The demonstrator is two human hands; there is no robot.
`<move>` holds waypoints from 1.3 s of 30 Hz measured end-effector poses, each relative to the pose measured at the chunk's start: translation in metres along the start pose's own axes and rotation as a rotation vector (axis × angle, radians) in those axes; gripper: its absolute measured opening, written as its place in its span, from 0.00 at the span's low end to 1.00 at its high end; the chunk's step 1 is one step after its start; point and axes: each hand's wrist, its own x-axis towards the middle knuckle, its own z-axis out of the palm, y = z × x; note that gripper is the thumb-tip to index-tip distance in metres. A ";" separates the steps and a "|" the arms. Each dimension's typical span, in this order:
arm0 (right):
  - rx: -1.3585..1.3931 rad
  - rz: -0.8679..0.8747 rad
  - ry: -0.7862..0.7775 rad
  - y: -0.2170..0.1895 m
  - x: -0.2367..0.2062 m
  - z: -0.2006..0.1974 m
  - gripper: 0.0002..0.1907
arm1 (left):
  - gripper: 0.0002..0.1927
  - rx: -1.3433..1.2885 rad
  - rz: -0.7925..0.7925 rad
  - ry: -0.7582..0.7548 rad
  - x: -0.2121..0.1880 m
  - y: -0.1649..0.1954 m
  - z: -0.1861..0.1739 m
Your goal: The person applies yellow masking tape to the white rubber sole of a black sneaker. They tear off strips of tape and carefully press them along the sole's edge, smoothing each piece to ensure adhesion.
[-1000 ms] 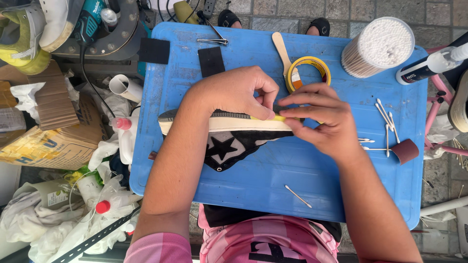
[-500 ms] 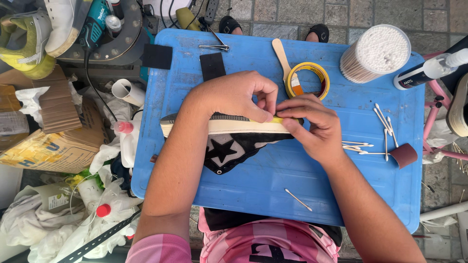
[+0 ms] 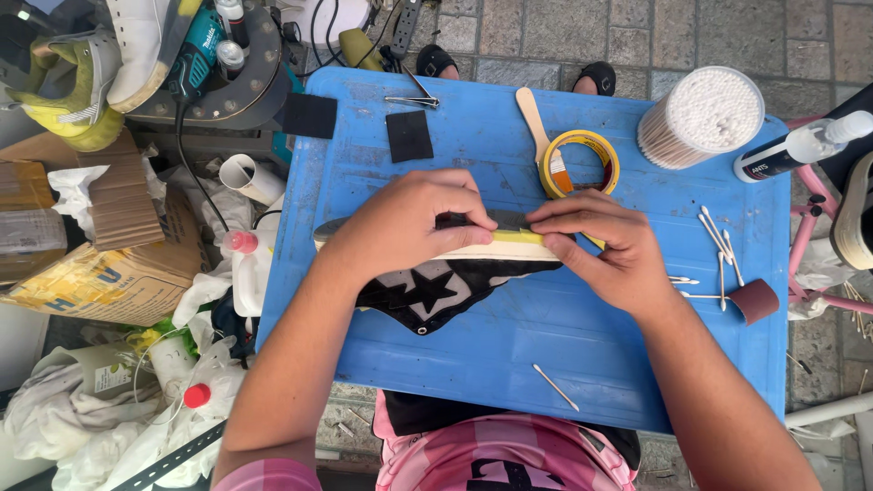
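Yellow tape strip (image 3: 518, 237) under both hands' grip.

One head camera looks steeply down, fairly close, onto the blue table (image 3: 546, 364); surroundings partly cropped.

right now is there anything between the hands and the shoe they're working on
Nothing visible. The left hand presses directly on the shoe, which lies on its side on the blue table. The right hand pinches the yellow tape strip along its sole. The tape roll and cotton swabs lie off to the side.
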 end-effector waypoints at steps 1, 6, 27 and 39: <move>0.010 0.003 0.002 -0.002 0.003 0.003 0.07 | 0.09 0.024 -0.019 0.047 -0.003 0.002 0.002; -0.001 0.008 -0.048 -0.007 0.014 0.007 0.09 | 0.09 0.050 -0.018 0.083 -0.005 0.003 0.001; 0.006 -0.008 -0.086 0.000 0.024 -0.003 0.09 | 0.05 -0.073 -0.017 0.068 -0.002 -0.012 -0.005; 0.037 -0.053 -0.104 0.000 0.015 -0.004 0.11 | 0.16 0.089 0.014 0.012 0.001 -0.001 0.000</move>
